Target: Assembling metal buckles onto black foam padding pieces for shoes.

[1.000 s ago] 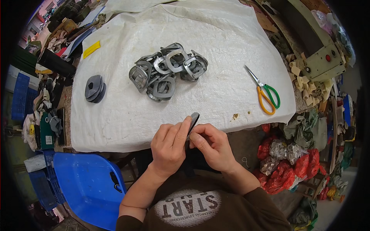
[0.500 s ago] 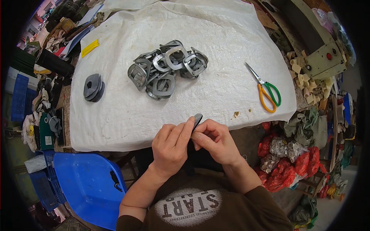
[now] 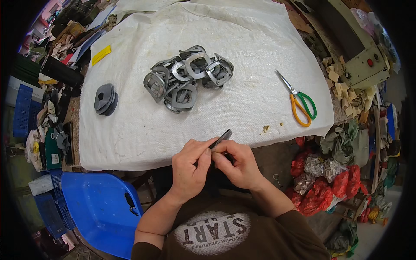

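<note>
Between both hands, just off the table's front edge, a thin dark grey piece (image 3: 223, 137) is held edge-up. My left hand (image 3: 189, 164) pinches it from the left with thumb and fingers. On the other side my right hand (image 3: 238, 164) grips it, its fingers curled in. Much of the piece is hidden behind the fingers. Further back lies a heap of grey, rounded-square frames (image 3: 190, 78), some with a shiny face. A small stack of flat grey pieces (image 3: 105, 99) sits to the left. Scissors (image 3: 299, 102) with one orange and one green handle lie at the right.
White woven sheeting (image 3: 138, 138) covers the table, with a yellow strip (image 3: 101, 55) at far left. A blue plastic chair (image 3: 97, 208) stands at lower left. Red bags (image 3: 314, 197) pile up below the table's right side. A green machine (image 3: 368, 69) stands at far right.
The grey piece has turned and leans more to the right, showing more of its narrow edge. Both hands have shifted their hold on it. The heap, stack and scissors stay put.
</note>
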